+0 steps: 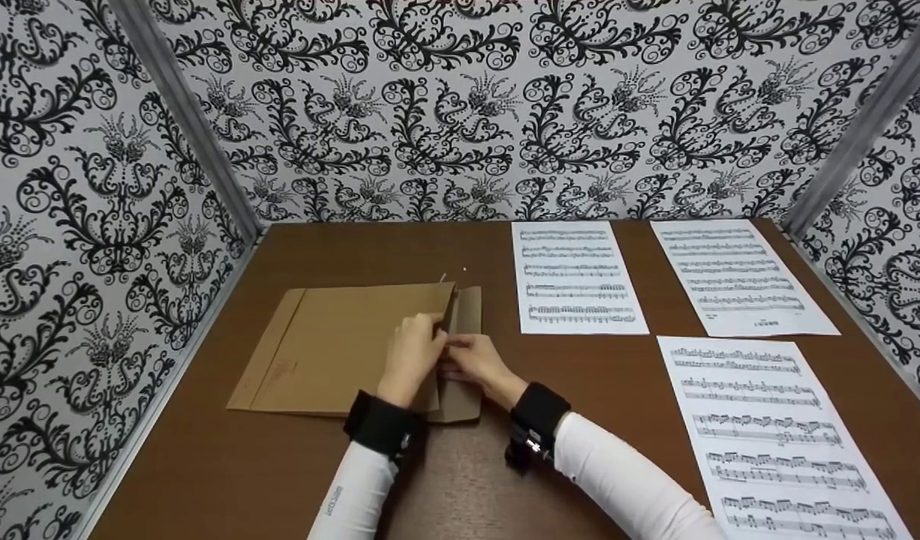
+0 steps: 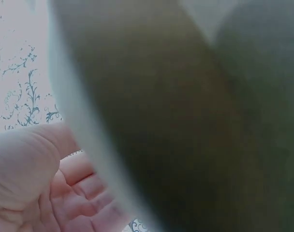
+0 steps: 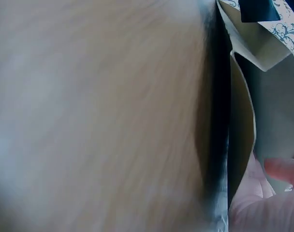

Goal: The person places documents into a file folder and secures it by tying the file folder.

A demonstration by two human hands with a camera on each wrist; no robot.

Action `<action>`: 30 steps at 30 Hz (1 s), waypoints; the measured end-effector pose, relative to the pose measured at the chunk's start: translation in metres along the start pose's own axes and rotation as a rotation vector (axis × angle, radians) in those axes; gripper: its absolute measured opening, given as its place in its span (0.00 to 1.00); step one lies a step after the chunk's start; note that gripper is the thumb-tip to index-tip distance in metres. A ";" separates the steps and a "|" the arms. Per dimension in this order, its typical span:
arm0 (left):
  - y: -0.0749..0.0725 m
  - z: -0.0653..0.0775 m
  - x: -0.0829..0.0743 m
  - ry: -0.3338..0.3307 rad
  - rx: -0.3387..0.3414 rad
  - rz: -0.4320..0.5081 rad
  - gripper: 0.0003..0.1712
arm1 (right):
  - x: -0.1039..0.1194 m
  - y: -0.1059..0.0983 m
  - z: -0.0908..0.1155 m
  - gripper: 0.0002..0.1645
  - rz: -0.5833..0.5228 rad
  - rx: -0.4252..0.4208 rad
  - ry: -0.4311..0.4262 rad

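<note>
A brown cardboard envelope (image 1: 347,352) lies flat on the table, its open end with a flap (image 1: 469,311) facing right. My left hand (image 1: 413,352) grips the upper panel at the lifted edge of the opening. From the right, my right hand (image 1: 481,362) reaches to the same mouth, finger and thumb pinching at the cardboard edge, fingertips partly hidden. In the left wrist view a blurred brown surface covers most of the picture, with the left palm (image 2: 84,198) at lower left. The right wrist view has the gaping cardboard edge (image 3: 241,121) and right fingers (image 3: 282,169) beside it.
Three sheets of printed music lie on the right side of the brown table (image 1: 580,375): one sheet (image 1: 576,277) nearest the envelope, one (image 1: 741,277) at the back right, one (image 1: 783,442) in front. Patterned walls (image 1: 460,112) enclose the table's back and sides.
</note>
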State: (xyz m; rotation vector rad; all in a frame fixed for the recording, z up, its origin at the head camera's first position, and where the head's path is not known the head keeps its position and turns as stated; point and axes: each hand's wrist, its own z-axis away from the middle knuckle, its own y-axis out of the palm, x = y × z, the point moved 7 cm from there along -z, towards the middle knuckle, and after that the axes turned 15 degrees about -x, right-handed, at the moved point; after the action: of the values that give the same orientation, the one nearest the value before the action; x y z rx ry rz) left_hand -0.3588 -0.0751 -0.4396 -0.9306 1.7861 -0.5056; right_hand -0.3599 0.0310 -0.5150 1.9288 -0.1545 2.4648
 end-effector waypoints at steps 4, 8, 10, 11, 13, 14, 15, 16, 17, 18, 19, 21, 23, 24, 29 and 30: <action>0.003 0.001 0.001 0.003 -0.011 -0.002 0.18 | 0.002 -0.012 0.002 0.19 0.008 -0.001 -0.024; 0.007 0.000 0.003 0.005 -0.022 -0.010 0.19 | 0.004 -0.023 0.004 0.19 -0.007 0.013 -0.020; 0.009 0.000 0.004 0.000 -0.023 -0.014 0.19 | 0.005 -0.027 0.005 0.19 -0.012 0.028 -0.023; 0.009 0.000 0.004 0.000 -0.023 -0.020 0.19 | 0.006 -0.029 0.006 0.19 -0.013 0.036 -0.026; 0.011 0.000 0.005 -0.002 -0.021 -0.035 0.18 | 0.007 -0.034 0.007 0.20 -0.013 0.049 -0.035; 0.013 0.000 0.005 0.001 -0.021 -0.046 0.18 | 0.008 -0.036 0.008 0.20 -0.014 0.051 -0.037; 0.014 0.000 0.006 -0.003 -0.019 -0.053 0.18 | 0.008 -0.038 0.008 0.21 -0.016 0.054 -0.040; 0.015 0.000 0.006 -0.005 -0.016 -0.060 0.17 | 0.008 -0.040 0.008 0.21 -0.017 0.053 -0.039; 0.016 0.000 0.006 -0.004 -0.014 -0.068 0.17 | 0.009 -0.042 0.008 0.21 -0.020 0.052 -0.038; 0.017 0.000 0.007 -0.006 -0.010 -0.076 0.17 | 0.009 -0.043 0.009 0.21 -0.025 0.051 -0.037; 0.017 0.000 0.007 -0.007 -0.007 -0.082 0.16 | 0.009 -0.045 0.009 0.21 -0.029 0.050 -0.035; 0.019 0.001 0.007 -0.003 -0.005 -0.097 0.16 | 0.010 -0.047 0.009 0.22 -0.036 0.056 -0.029; 0.020 0.001 0.006 0.007 -0.005 -0.112 0.15 | 0.011 -0.049 0.011 0.22 -0.046 0.066 -0.030; 0.020 0.002 0.006 0.009 -0.004 -0.116 0.15 | 0.012 -0.050 0.011 0.22 -0.052 0.074 -0.035; 0.023 0.004 0.005 0.036 -0.011 -0.108 0.09 | 0.016 -0.054 0.015 0.22 -0.067 0.092 -0.044; 0.023 0.005 0.004 0.042 -0.015 -0.105 0.07 | 0.017 -0.055 0.016 0.22 -0.067 0.092 -0.046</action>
State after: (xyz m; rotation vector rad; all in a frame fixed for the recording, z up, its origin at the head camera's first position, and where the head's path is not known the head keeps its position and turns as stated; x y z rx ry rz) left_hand -0.3631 -0.0640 -0.4599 -1.0353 1.7877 -0.5831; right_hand -0.3453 0.0834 -0.4911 1.9914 0.0233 2.4267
